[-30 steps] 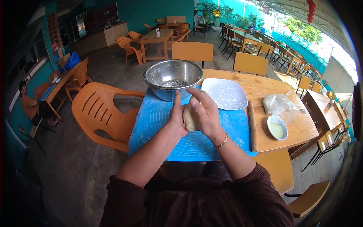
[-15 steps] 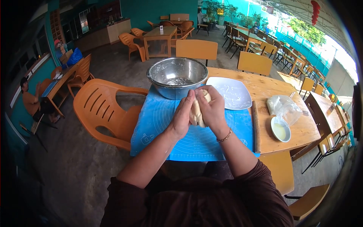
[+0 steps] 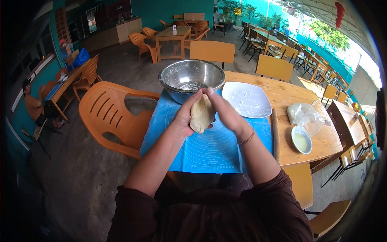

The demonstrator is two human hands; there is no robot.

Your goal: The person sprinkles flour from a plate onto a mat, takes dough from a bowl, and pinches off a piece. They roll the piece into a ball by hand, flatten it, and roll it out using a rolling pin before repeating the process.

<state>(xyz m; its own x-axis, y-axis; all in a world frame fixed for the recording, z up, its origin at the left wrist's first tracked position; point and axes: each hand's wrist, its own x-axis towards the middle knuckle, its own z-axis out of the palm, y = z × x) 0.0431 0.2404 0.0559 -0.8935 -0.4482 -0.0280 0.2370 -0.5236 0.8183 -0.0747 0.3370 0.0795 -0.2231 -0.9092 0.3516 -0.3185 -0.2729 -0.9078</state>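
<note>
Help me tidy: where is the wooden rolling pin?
In the head view, the rolling pin lies along the right edge of the blue mat, left of the round white bowl.

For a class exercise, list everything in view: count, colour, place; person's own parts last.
table: 1, brown, centre
mat: 1, blue, on table
dough: 1, cream, above mat
steel bowl: 1, silver, behind dough
plate: 1, white, beside steel bowl
rolling pin: 1, brown, mat's right edge
plastic bag: 1 or 2, clear, table's right
small bowl: 1, white, table's right
chairs: many, orange and brown, around
other tables: several, brown, behind
plants: several, green, back
decoration: 1, red, top right
blue bag: 1, blue, left
seated person: 1, orange top, left
bracelet: 1, gold, right wrist
sleeves: 2, brown, bottom
left hand: 1, bare, holding dough
right hand: 1, bare, beside dough
</note>
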